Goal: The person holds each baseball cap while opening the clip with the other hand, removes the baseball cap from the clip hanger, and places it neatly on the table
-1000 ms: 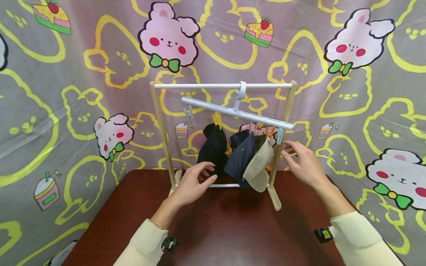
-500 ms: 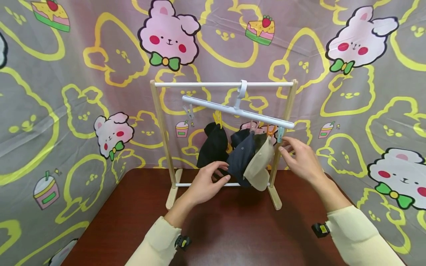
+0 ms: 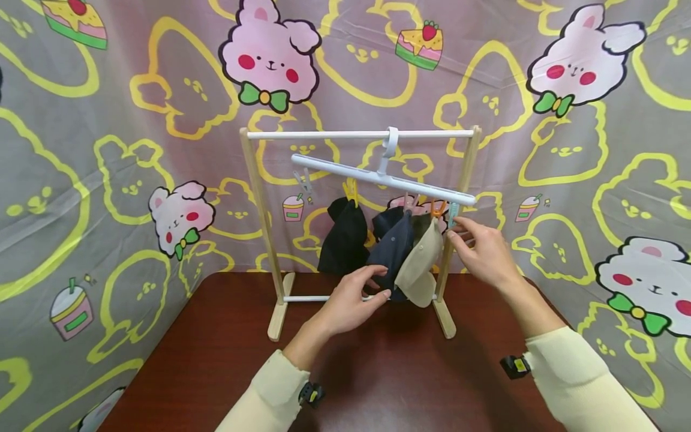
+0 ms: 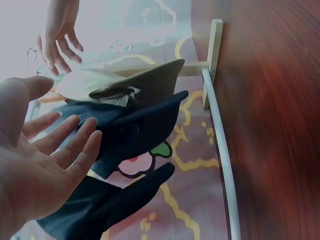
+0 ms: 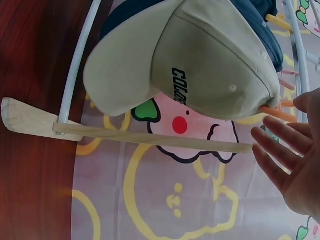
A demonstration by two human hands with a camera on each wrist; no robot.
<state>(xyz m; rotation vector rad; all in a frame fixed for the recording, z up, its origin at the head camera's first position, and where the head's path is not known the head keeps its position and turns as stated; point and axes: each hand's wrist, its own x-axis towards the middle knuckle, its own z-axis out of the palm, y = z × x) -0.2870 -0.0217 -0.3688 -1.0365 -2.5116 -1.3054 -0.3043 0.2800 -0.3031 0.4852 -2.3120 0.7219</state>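
A white hanger (image 3: 378, 177) hangs tilted, its right end lower. From it hang a black cap (image 3: 342, 240) on a yellow clip (image 3: 351, 192), a navy cap (image 3: 393, 243) on a pink clip and a beige cap (image 3: 418, 264) on an orange clip (image 5: 277, 114). My left hand (image 3: 353, 300) is in front of the navy cap, fingers relaxed and apart, holding nothing; the left wrist view shows its palm (image 4: 40, 170) beside the caps. My right hand (image 3: 483, 249) is at the light blue clip (image 3: 453, 213) on the hanger's low end, fingers loosely bent; whether they touch it is unclear.
A wooden rack with a white top bar (image 3: 324, 135) and a lower bar (image 4: 222, 150) stands on the dark red table (image 3: 410, 372). A pale clip (image 3: 303, 180) hangs at the hanger's left end. Patterned cloth (image 3: 178, 138) encloses the back and sides.
My left hand has moved right, from before the black cap to the navy cap. My right hand has moved slightly left and up to the light blue clip. The caps hang as before.
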